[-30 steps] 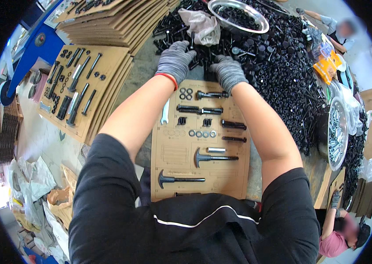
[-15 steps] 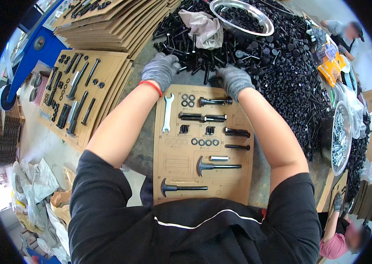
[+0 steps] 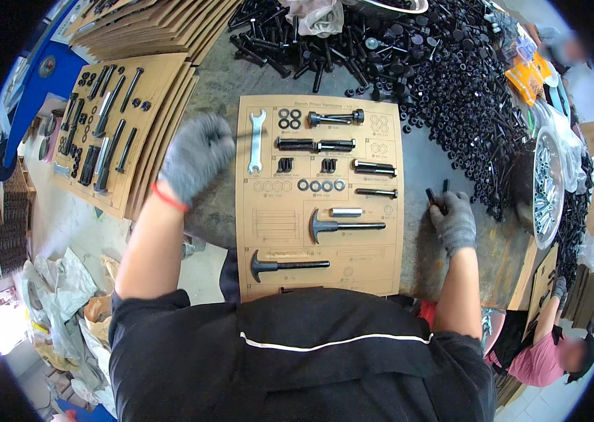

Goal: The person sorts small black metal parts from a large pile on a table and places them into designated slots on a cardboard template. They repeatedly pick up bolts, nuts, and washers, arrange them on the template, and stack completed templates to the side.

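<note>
A brown printed card (image 3: pixel 283 232) lies in front of me with hardware set out on it: an open-ended spanner (image 3: pixel 257 144), washers (image 3: pixel 321 186), black bolts (image 3: pixel 376 168), a silver sleeve (image 3: pixel 346 212) and two black T-shaped handles (image 3: pixel 346 226). Left of the card, my left hand (image 3: pixel 198 155), grey-gloved and smeared by motion, has a thin dark streak at its fingertips that I cannot make out. On the other side, my right hand (image 3: pixel 455 221), also gloved, is closed on black bolts (image 3: pixel 432 197) whose ends poke out over the bare tabletop.
Beyond the card spreads a heap of black bolts and nuts (image 3: pixel 444 112) with a white cloth (image 3: pixel 318 17). A metal bowl of silver parts (image 3: pixel 544 190) stands at right. Stacked filled cards (image 3: pixel 111 126) are at left. A co-worker in pink (image 3: pixel 536 359) is at lower right.
Both hands have drawn back from the heap, the left to beside the card's left edge, the right to its right side with bolts. The card appears higher in view.
</note>
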`<control>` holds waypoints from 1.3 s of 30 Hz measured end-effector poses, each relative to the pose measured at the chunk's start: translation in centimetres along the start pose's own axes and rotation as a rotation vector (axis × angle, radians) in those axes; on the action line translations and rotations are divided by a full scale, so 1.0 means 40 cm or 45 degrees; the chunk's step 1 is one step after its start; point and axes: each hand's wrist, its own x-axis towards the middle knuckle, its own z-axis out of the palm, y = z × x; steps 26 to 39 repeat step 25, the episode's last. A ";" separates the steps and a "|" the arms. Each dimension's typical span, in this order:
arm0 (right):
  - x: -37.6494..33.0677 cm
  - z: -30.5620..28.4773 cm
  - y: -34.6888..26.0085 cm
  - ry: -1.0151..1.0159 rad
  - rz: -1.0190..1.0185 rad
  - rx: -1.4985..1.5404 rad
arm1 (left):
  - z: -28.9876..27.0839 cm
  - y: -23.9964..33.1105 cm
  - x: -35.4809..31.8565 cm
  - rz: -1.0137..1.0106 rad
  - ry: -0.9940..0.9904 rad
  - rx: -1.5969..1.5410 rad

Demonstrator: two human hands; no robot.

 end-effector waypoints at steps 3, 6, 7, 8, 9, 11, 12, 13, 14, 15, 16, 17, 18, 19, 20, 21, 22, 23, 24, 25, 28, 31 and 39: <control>-0.066 0.036 0.053 0.046 0.039 0.159 | 0.053 0.044 -0.155 0.370 -0.097 0.218; -0.060 0.107 0.106 0.132 0.111 0.362 | 0.116 0.037 -0.219 0.476 -0.226 0.558; -0.069 0.060 0.027 0.207 -0.040 0.456 | 0.119 0.028 -0.229 0.359 -0.348 0.703; -0.077 0.017 -0.045 0.215 -0.272 0.470 | 0.117 0.030 -0.235 0.409 -0.340 0.717; -0.079 -0.014 -0.118 0.217 -0.512 0.490 | 0.110 0.035 -0.246 0.452 -0.330 0.738; -0.118 -0.041 -0.256 0.158 -0.770 0.573 | 0.101 0.021 -0.256 0.525 -0.340 0.710; -0.140 -0.039 -0.319 0.093 -0.804 0.637 | 0.096 0.016 -0.261 0.540 -0.300 0.707; -0.153 -0.032 -0.368 0.039 -0.879 0.533 | 0.093 0.013 -0.263 0.561 -0.262 0.698; -0.158 -0.022 -0.414 -0.018 -0.966 0.437 | 0.088 0.011 -0.270 0.571 -0.218 0.698; -0.163 -0.012 -0.457 -0.151 -0.956 0.300 | 0.076 0.034 -0.269 0.497 -0.230 0.735; -0.165 0.001 -0.495 -0.284 -0.952 0.167 | 0.077 0.032 -0.272 0.350 -0.241 0.722; -0.161 0.028 -0.525 -0.277 -0.979 0.106 | 0.080 0.028 -0.273 0.205 -0.254 0.708; -0.160 0.050 -0.550 -0.275 -1.013 0.040 | 0.082 0.028 -0.276 0.052 -0.261 0.687; -0.164 0.057 -0.563 -0.281 -1.041 0.052 | 0.088 0.033 -0.262 -0.037 -0.457 0.748; -0.168 0.055 -0.568 -0.246 -1.037 0.103 | 0.093 0.046 -0.256 -0.073 -0.512 0.795; -0.170 0.052 -0.570 -0.213 -1.036 0.148 | 0.100 0.046 -0.255 -0.046 -0.517 0.778; -0.173 0.051 -0.570 -0.179 -1.034 0.194 | 0.103 0.041 -0.255 -0.018 -0.524 0.762; -0.178 0.066 -0.557 0.085 -1.024 0.160 | 0.104 0.034 -0.256 0.013 -0.514 0.743; -0.175 0.066 -0.545 0.080 -0.959 0.094 | 0.108 0.028 -0.258 0.050 -0.507 0.722; -0.179 0.056 -0.538 0.005 -0.903 -0.010 | 0.110 0.019 -0.261 0.087 -0.501 0.700; -0.179 0.056 -0.538 0.005 -0.903 -0.010 | 0.110 0.019 -0.261 0.087 -0.501 0.700; -0.179 0.056 -0.538 0.005 -0.903 -0.010 | 0.110 0.019 -0.261 0.087 -0.501 0.700; -0.179 0.056 -0.538 0.005 -0.903 -0.010 | 0.110 0.019 -0.261 0.087 -0.501 0.700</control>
